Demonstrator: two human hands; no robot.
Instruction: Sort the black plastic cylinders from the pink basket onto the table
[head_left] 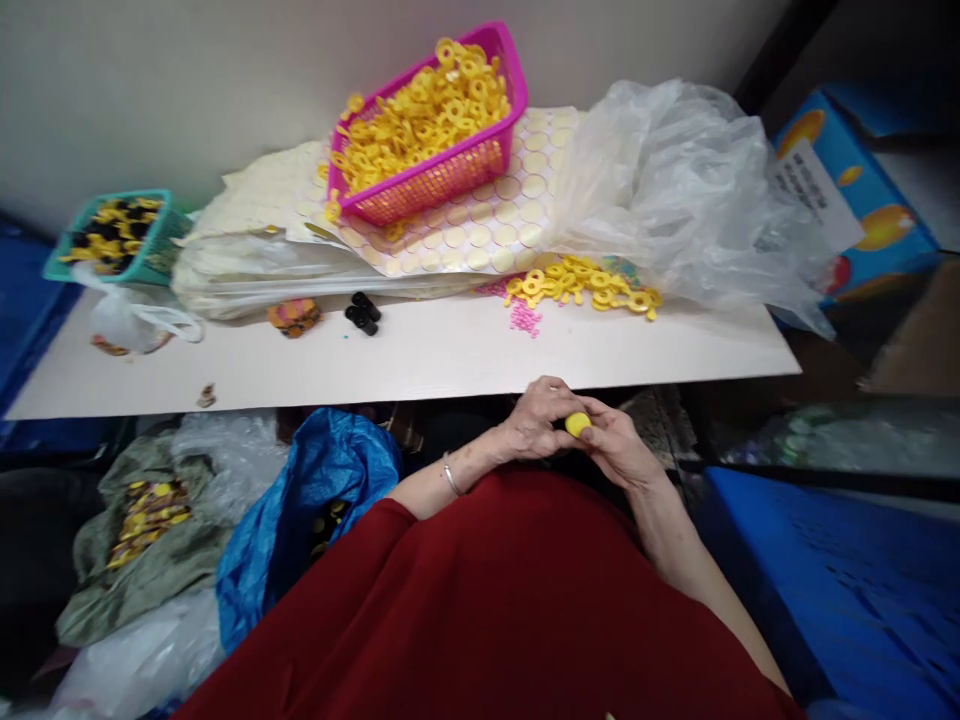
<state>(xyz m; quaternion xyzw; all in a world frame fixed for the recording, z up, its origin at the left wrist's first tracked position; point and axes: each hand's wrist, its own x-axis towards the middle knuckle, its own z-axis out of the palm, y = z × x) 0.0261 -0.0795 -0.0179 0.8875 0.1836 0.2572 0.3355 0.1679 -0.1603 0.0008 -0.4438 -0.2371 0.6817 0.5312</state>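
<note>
Both hands meet just below the near edge of the white table [420, 360]. My left hand [536, 420] is curled closed, and my right hand [619, 445] is closed beside it. Between their fingertips sits a small round yellow piece [578, 424], pinched by both hands. A pile of yellow rings [577, 282] lies on the table ahead of them, with small pink beads [525, 318] next to it. A pink basket [442, 175] full of yellow rings stands further back on sheets of round stickers [495, 235].
A crumpled clear plastic bag [690, 200] fills the table's right side. Two black parts [363, 312] and a teal basket [112, 235] of yellow and black pieces sit to the left. Below the table are a blue bag [315, 500], a grey-green bag [142, 530] and a blue crate [840, 590].
</note>
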